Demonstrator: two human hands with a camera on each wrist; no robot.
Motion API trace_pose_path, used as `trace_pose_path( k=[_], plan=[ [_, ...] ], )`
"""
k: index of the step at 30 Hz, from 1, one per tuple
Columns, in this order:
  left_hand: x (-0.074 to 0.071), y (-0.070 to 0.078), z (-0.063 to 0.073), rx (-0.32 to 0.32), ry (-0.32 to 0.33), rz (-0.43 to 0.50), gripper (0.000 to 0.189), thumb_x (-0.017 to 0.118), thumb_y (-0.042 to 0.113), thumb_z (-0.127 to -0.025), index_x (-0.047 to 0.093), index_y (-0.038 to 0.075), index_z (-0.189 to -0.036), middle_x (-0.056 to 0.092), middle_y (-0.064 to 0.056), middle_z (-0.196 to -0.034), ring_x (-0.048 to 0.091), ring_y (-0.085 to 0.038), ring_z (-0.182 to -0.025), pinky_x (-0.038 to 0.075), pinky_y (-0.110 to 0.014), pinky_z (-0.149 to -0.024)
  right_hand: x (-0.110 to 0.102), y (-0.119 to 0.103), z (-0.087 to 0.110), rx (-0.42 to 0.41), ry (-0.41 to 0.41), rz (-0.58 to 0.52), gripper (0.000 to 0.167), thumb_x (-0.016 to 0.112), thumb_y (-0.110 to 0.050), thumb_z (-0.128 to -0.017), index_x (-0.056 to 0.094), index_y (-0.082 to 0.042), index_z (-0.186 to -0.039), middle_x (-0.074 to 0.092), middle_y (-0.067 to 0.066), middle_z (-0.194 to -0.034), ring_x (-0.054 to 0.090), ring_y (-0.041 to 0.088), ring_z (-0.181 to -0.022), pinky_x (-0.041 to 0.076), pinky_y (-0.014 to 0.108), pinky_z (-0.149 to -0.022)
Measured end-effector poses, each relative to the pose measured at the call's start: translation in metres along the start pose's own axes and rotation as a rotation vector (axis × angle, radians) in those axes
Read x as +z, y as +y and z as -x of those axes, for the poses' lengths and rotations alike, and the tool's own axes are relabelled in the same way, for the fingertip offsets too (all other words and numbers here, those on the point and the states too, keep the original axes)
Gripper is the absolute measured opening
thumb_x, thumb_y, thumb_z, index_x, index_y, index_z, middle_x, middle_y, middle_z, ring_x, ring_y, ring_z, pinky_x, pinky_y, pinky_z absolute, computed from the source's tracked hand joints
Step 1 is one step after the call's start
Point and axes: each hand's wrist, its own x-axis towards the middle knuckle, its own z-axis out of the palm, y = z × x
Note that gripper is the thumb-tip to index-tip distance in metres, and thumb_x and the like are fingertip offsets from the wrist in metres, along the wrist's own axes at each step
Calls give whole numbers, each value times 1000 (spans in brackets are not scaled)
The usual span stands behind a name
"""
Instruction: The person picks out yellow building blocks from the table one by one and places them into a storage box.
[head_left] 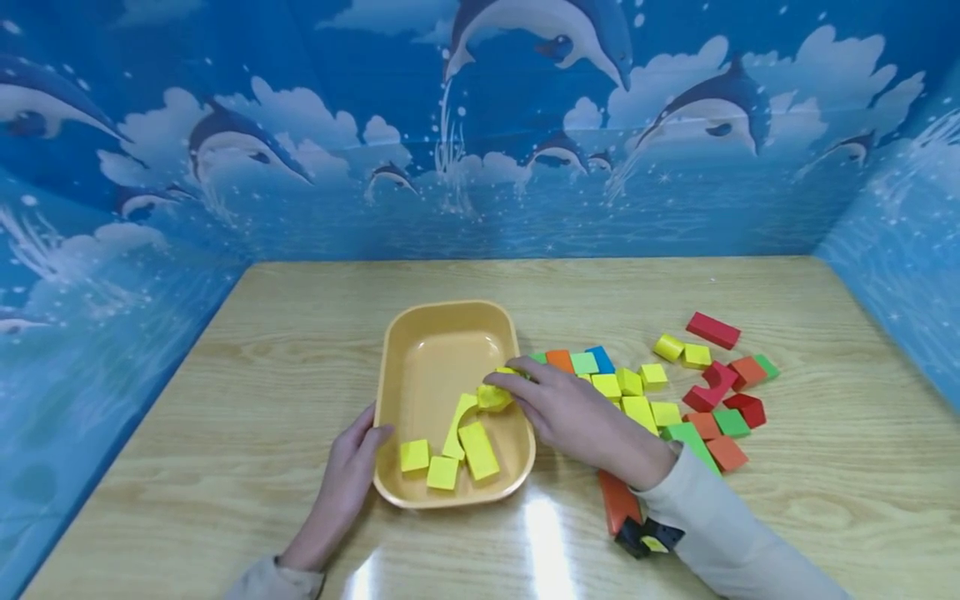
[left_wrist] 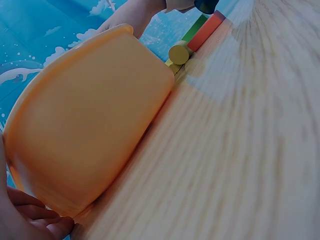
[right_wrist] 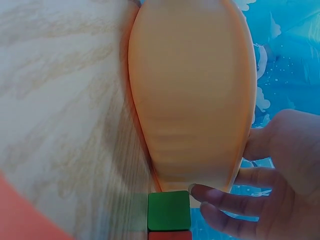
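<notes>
An orange-yellow plastic tray [head_left: 427, 321] stands on the table, several yellow blocks inside it. My left hand [head_left: 348, 462] grips its left side, thumb at the rim and fingers along the outer wall, as the left wrist view shows. Over the right rim reaches my right hand [head_left: 558, 408], its fingertips around a yellow block [head_left: 506, 372]. Just below those fingertips is another yellow block [head_left: 493, 398]. Near the tray's front lie a yellow arch [head_left: 459, 425], a yellow rectangular block [head_left: 478, 450] and two yellow cubes. In the right wrist view, the lower fingers [right_wrist: 235, 200] stay outside the wall.
Right of the tray spread several wooden blocks: yellow cubes [head_left: 606, 386], a yellow cylinder [head_left: 668, 347], a red bar [head_left: 713, 330], a red arch [head_left: 711, 386] and green blocks [head_left: 732, 422]. An orange block [head_left: 618, 500] lies under the right forearm. A dolphin-printed curtain [head_left: 480, 200] backs the table.
</notes>
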Motion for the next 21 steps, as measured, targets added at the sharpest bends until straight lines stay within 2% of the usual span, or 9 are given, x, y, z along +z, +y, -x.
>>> trace_pose_path(
  k=[8, 14, 21],
  plan=[
    [0, 0, 0, 0, -3, -5, 48, 44, 8, -96, 41, -8, -141, 45, -26, -141, 48, -36, -127, 41, -42, -105, 0, -1, 1, 38, -72, 14, 40, 52, -7, -97, 57, -19, -134, 48, 12, -142, 52, 30, -124, 52, 45, -94],
    [0, 0, 0, -2, -6, -12, 48, 44, 8, -96, 41, -8, -141, 46, -26, -141, 50, -37, -125, 42, -42, -104, 0, -2, 1, 60, -96, 16, 36, 50, -9, -98, 59, -17, -132, 47, 12, -144, 50, 29, -126, 50, 45, -97],
    [0, 0, -1, -7, 1, -19, 48, 45, 9, -95, 42, -7, -141, 46, -25, -141, 49, -36, -126, 41, -42, -105, 2, -1, -1, 49, -84, 16, 33, 49, -10, -98, 60, -14, -129, 48, 13, -143, 52, 29, -124, 51, 45, -96]
  ],
)
